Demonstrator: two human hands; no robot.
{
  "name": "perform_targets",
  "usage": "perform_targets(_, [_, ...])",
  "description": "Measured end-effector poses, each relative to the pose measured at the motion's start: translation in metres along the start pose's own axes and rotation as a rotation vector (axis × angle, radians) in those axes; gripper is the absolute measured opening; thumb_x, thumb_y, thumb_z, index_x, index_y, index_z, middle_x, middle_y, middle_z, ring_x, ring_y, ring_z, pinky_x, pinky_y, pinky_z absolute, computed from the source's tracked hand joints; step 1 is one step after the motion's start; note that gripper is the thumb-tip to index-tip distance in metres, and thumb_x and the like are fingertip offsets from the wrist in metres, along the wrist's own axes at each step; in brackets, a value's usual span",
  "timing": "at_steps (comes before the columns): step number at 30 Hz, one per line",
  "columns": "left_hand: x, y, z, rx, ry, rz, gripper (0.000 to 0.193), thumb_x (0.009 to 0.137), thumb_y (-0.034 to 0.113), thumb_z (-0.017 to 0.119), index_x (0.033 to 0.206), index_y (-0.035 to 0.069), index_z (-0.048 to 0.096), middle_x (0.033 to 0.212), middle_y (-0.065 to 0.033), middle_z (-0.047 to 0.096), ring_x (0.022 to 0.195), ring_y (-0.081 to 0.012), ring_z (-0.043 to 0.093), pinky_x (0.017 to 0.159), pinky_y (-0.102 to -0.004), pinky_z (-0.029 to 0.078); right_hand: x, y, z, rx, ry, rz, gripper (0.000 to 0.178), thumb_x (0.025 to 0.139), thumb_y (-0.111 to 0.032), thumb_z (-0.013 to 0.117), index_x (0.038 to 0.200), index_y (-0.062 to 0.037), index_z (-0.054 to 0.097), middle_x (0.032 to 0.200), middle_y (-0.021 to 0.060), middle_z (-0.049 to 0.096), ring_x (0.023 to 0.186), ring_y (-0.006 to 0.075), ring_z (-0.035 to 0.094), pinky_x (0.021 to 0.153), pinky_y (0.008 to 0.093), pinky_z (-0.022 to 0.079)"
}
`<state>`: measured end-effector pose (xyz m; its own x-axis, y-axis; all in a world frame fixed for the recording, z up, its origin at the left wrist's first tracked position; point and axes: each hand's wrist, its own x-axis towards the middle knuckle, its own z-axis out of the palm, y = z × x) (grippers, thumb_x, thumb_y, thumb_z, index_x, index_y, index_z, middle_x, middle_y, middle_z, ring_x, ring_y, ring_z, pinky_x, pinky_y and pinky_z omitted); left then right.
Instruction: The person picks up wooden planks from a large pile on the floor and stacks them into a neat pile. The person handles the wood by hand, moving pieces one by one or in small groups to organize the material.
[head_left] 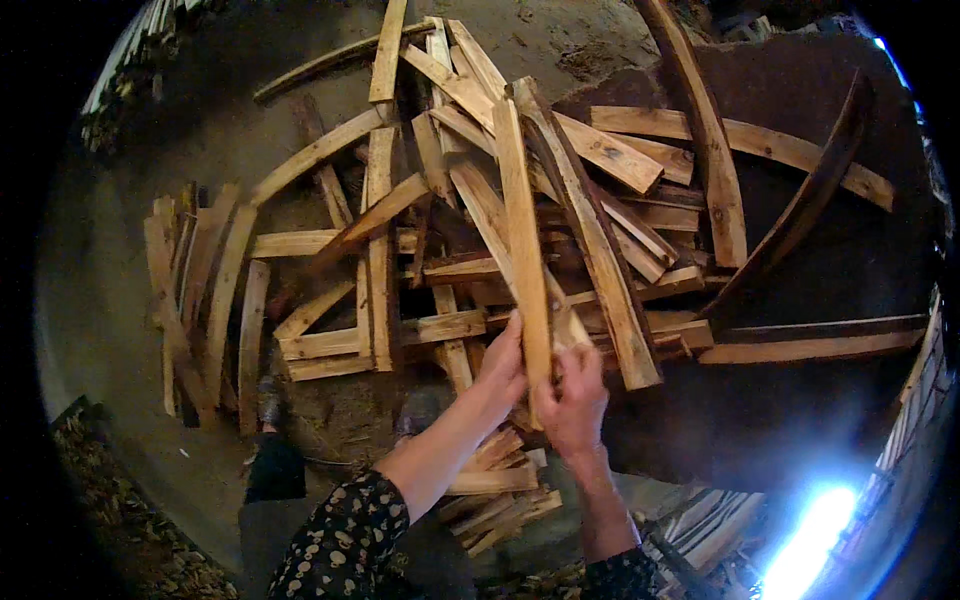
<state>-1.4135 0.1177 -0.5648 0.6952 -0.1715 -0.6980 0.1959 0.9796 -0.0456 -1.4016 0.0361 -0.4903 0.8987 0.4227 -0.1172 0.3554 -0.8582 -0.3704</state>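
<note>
A long, narrow wooden board points away from me over a loose heap of split planks. My right hand is closed round its near end, the fingers curled in. My left hand grips the board's left side a little farther up, with its thumb along the edge and the other fingers partly hidden. Just right of it lies a bark-edged slab, apart from both hands. Another pale plank slants beneath the held board.
A row of planks lies at the left. Curved slabs and a long plank extend to the right. Short pieces are stacked near my feet, by a dark shoe. Bright light glares at the lower right.
</note>
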Motion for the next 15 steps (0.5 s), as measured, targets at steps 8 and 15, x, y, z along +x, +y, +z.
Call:
perform_targets(8, [-0.055, 0.043, -0.060, 0.196, 0.091, -0.012, 0.037, 0.085, 0.031, 0.049, 0.107, 0.001, 0.046, 0.091, -0.0101, 0.057, 0.081, -0.0189, 0.057, 0.071, -0.0333, 0.049, 0.013, -0.032, 0.009, 0.363, 0.001, 0.029, 0.021, 0.072, -0.012, 0.059, 0.090, -0.0004, 0.057, 0.074, 0.0139, 0.057, 0.062, 0.0268, 0.057, 0.056, 0.0327, 0.046])
perform_targets(15, [-0.120, 0.047, -0.110, 0.745, 0.208, 0.151, 0.036, 0.076, 0.019, 0.061, 0.105, 0.000, 0.050, 0.089, -0.0053, 0.056, 0.079, -0.0119, 0.052, 0.070, -0.0265, 0.045, 0.014, -0.041, 0.115, 1.099, -0.466, 0.799, 0.031, 0.078, -0.021, 0.058, 0.100, -0.0007, 0.053, 0.087, 0.0063, 0.057, 0.070, 0.0135, 0.053, 0.058, 0.0284, 0.045])
